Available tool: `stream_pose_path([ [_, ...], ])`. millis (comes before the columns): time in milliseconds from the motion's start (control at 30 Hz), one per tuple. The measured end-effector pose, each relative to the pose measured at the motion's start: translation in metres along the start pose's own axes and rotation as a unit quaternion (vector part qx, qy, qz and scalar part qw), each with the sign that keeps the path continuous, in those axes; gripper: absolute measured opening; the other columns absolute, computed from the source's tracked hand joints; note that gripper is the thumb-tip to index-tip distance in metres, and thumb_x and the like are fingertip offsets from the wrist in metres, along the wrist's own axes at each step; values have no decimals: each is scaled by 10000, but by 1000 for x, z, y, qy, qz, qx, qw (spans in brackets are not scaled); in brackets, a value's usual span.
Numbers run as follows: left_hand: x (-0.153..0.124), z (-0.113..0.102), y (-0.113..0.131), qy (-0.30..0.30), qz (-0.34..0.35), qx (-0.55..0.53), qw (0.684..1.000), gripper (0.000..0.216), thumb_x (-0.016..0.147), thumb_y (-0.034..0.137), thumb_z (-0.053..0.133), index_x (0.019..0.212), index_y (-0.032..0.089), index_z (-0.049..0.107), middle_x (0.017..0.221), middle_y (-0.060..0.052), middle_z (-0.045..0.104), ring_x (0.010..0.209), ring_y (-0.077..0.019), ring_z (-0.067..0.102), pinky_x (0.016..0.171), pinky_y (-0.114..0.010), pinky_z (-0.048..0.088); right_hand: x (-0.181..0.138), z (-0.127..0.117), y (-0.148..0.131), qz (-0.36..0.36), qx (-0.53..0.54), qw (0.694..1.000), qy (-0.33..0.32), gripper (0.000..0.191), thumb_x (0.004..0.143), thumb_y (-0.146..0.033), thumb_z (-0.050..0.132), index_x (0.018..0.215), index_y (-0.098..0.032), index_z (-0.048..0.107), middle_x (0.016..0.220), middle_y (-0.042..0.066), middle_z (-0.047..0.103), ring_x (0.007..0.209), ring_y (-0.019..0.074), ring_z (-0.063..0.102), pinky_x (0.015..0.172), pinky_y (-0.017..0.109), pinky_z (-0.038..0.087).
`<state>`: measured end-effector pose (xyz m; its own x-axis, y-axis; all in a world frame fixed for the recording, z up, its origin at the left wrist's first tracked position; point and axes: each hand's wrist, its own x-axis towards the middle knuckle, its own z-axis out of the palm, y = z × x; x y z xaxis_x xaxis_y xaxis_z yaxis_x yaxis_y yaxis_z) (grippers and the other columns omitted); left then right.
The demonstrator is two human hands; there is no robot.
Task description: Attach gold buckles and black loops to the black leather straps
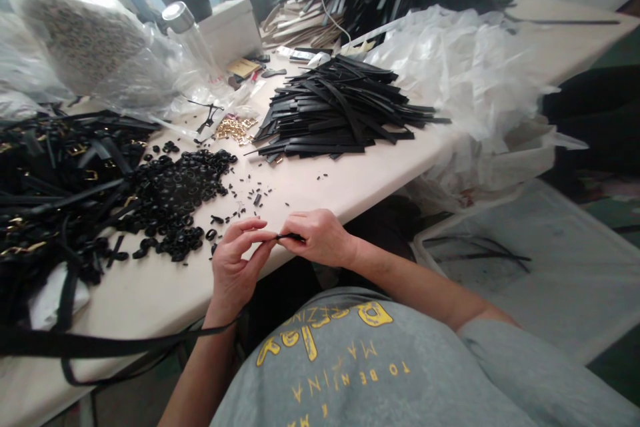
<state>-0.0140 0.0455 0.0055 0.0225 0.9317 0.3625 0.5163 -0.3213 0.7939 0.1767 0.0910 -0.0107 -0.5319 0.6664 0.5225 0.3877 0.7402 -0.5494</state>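
My left hand [239,260] and my right hand [320,237] meet at the near edge of the white table [350,180]. Both pinch the end of a thin black strap [289,237] between thumb and fingers. The strap seems to run under my left hand and loop down past my left wrist toward the lower left. Just beyond my left hand lies a heap of small black rings [175,193]. A few tiny black bits are scattered on the table in front of my fingers.
A stack of black straps [335,110] lies mid-table, with small gold buckles [235,128] beside it. Tangled black straps with buckles [45,193] fill the left. Clear plastic bags [465,73], a bottle [187,30] and a white box [230,27] stand behind.
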Motion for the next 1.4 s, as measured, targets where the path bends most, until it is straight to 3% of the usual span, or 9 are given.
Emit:
stream_pose_path([
  [100, -1, -8, -2, 83, -38, -41, 995, 72, 837, 300, 709, 828, 234, 736, 997, -45, 699, 1006, -217, 639, 973, -373, 480, 0, -4, 1, 34, 30, 999, 8, 128, 876, -203, 627, 751, -173, 625, 698, 3, 650, 634, 114, 569, 601, 217, 380],
  [200, -3, -20, -12, 130, -120, -99, 979, 290, 891, 424, 623, 738, 195, 712, 900, -68, 715, 907, -216, 655, 841, -319, 515, 0, -6, 2, 65, 70, 995, 14, 119, 857, -205, 655, 745, -175, 630, 690, -5, 639, 602, 104, 550, 593, 213, 381],
  [333, -7, -25, -24, 50, -238, -172, 955, 345, 831, 503, 674, 776, 168, 733, 766, -67, 730, 672, -187, 657, 638, -276, 522, 0, -5, 0, 63, 101, 993, 6, 108, 855, -208, 658, 753, -175, 642, 702, 1, 651, 615, 108, 563, 599, 215, 391],
  [500, -8, -15, -21, 16, -289, -225, 931, 318, 755, 468, 765, 728, 155, 717, 667, -56, 721, 587, -156, 637, 610, -259, 517, 2, -4, -7, 52, 101, 994, 2, 105, 883, -267, 663, 860, -165, 675, 753, 21, 684, 646, 122, 597, 619, 222, 417],
  [633, -7, -9, -13, 6, -303, -266, 915, 336, 732, 482, 773, 699, 151, 722, 637, -59, 714, 554, -140, 616, 579, -248, 514, 5, -4, -14, 29, 75, 997, 18, 215, 925, -355, 635, 1014, -162, 666, 837, 53, 702, 711, 144, 636, 663, 234, 461],
  [933, -11, -14, -1, -29, -278, -251, 927, 296, 747, 468, 737, 683, 179, 734, 631, -48, 701, 576, -162, 606, 593, -272, 499, 8, 7, -21, -27, 14, 999, 11, 139, 957, -285, 588, 921, -170, 658, 733, 25, 651, 621, 130, 592, 597, 238, 427],
  [1067, -12, -29, -6, -49, -212, -149, 965, 240, 794, 414, 702, 694, 202, 749, 655, -52, 694, 626, -178, 594, 614, -276, 465, 4, 10, -18, -25, 2, 999, -35, 146, 957, -248, 558, 870, -176, 651, 707, 15, 636, 606, 129, 583, 584, 245, 414],
  [1233, -2, -57, -31, 62, -114, 121, 984, 114, 846, 290, 651, 834, 239, 752, 855, -57, 716, 775, -201, 618, 713, -305, 475, -2, 6, -14, -18, -13, 999, -42, 195, 953, -200, 507, 790, -208, 614, 659, 3, 621, 564, 136, 604, 537, 252, 430],
  [1400, 21, -66, -63, -43, -130, 281, 950, 130, 830, 175, 623, 832, 201, 750, 876, -79, 700, 885, -229, 631, 818, -327, 467, 1, 17, 12, -100, 6, 994, 34, 62, 905, -233, 590, 878, -278, 623, 627, -16, 648, 480, 141, 635, 455, 228, 488],
])
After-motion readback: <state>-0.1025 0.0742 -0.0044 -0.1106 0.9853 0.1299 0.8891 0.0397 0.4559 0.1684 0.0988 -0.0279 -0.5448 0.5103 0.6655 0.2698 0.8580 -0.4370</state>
